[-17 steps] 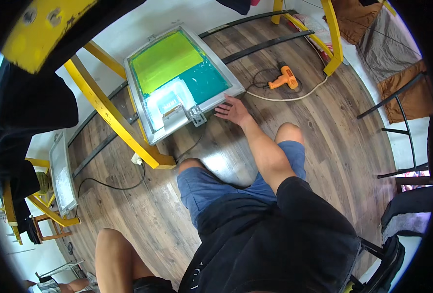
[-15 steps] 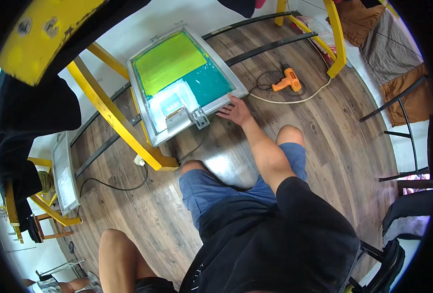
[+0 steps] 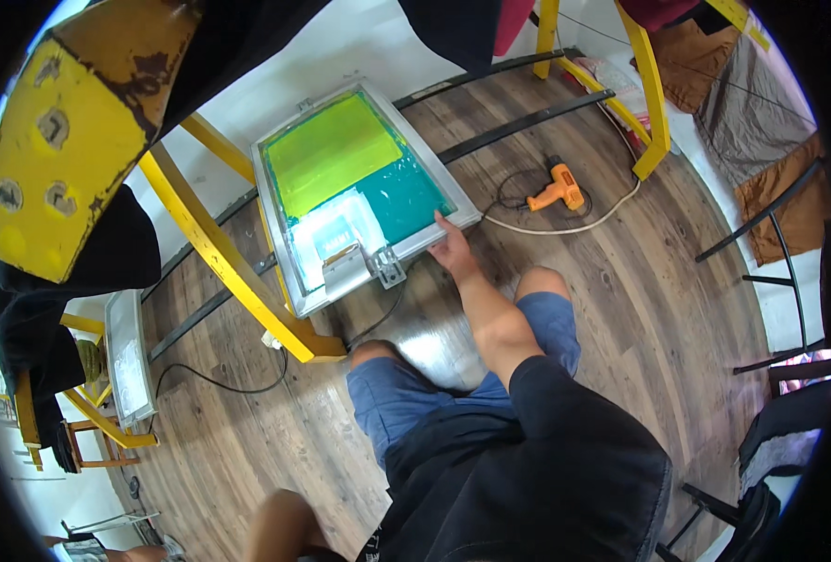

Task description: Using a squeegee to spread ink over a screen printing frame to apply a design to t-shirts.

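Note:
A screen printing frame [image 3: 469, 214] with a pale metal rim leans near the wall in front of me. Its mesh is yellow-green at the far left, teal at the right and pale, shiny near the front. My right hand [image 3: 451, 250] grips its near right edge, thumb over the rim and the other fingers underneath, mostly hidden. On the near edge, left of that hand, sits a metal bracket [image 3: 389, 268]. My left hand is out of sight; only part of my left arm [image 3: 284, 526] shows at the lower edge.
An orange heat gun [image 3: 559, 187] with its cord lies on the wooden floor right of the frame. Yellow metal legs [image 3: 219, 253] and dark bars [image 3: 528, 125] stand around. Another framed screen [image 3: 129, 361] leans at left. Dark cloth hangs above, and a cable crosses the floor.
My right hand has closed on the frame's edge, its fingers going from spread to tucked beneath. My left arm has shifted right and lower. The whole view has moved slightly.

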`<state>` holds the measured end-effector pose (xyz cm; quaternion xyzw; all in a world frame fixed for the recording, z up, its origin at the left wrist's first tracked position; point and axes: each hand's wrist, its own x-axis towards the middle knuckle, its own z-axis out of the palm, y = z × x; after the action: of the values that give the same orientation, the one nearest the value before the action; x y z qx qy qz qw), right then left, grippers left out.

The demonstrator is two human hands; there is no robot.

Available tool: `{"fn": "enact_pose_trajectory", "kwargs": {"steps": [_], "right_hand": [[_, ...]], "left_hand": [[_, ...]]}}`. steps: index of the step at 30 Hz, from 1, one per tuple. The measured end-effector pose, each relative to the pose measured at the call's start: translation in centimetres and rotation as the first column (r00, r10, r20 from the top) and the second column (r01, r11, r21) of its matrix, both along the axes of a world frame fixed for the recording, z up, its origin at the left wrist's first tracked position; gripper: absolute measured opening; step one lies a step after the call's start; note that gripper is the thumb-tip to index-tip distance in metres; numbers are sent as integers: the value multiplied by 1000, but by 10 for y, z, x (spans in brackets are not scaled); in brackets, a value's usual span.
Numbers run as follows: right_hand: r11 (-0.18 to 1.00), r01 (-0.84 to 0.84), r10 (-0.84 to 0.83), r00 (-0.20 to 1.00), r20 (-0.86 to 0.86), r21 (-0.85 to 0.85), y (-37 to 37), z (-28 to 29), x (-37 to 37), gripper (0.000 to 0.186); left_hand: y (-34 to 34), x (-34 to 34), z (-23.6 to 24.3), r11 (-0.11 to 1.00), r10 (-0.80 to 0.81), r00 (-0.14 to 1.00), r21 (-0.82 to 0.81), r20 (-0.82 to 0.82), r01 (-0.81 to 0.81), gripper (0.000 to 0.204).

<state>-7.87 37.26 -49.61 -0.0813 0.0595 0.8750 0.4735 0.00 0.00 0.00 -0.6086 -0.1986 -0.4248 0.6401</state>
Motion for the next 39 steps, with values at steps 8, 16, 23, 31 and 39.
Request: {"fn": "enact_pose_trajectory", "kwargs": {"steps": [8, 16, 23, 31, 39], "right_hand": [[998, -34, 32, 998, 46, 52, 6, -33, -6, 38], [997, 35, -36, 999, 24, 73, -18, 4, 2, 40], [998, 37, -41, 997, 70, 60, -28, 36, 36, 34], [980, 91, -115, 985, 132, 176, -49, 38, 113, 35], [963, 157, -184, 976, 112, 221, -102, 47, 163, 39]], "left_hand": [[45, -176, -255, 691, 379, -293, -57, 878, 721, 14], [73, -263, -371, 428, 568, -639, 477, 519, 768, 87], [102, -284, -355, 464, 456, -653, 465, 604, 754, 77], [71, -310, -342, 425, 755, -387, 54, 530, 904, 112], [106, -247, -296, -45, 937, 292, -761, 193, 647, 134]]}}
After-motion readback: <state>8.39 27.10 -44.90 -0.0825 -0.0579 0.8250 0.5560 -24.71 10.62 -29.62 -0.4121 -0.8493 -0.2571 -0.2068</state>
